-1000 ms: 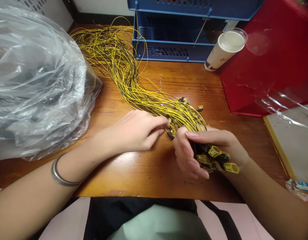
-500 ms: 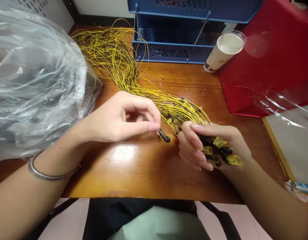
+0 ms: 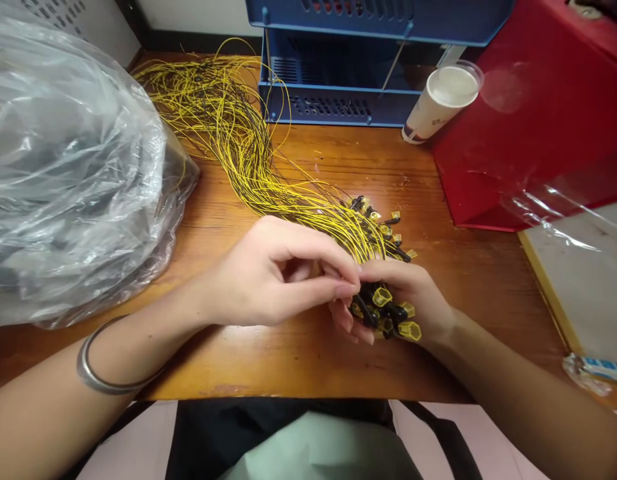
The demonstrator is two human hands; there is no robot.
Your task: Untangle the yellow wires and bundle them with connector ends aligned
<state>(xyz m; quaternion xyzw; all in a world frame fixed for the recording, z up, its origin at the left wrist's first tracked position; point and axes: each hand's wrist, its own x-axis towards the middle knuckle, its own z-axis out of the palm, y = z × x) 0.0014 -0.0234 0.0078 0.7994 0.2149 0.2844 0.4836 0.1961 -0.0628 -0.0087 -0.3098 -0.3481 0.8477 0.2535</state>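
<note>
A long bundle of thin yellow and black wires (image 3: 258, 160) runs from the back left of the wooden table to my hands. My right hand (image 3: 405, 287) is wrapped round several wire ends, and their black connectors with clear yellow caps (image 3: 382, 297) stick out over the palm. Thumb and forefinger of my left hand (image 3: 298, 273) are pinched together at the fingertips of my right hand, on a black connector piece mostly hidden by the fingers. More capped connectors (image 3: 387, 231) lie on the table just behind my right hand.
A clear plastic bag (image 3: 83, 173) bulges at the left. Blue slotted trays (image 3: 328, 107) stand at the back, beside a paper cup (image 3: 441, 100) that leans towards a red box (image 3: 528, 120). A pale board (image 3: 583, 287) with a yellow edge lies at the right.
My left hand has moved right with the small black connector and now meets my right hand. My right hand has shifted left, and more connectors show on the table behind it.
</note>
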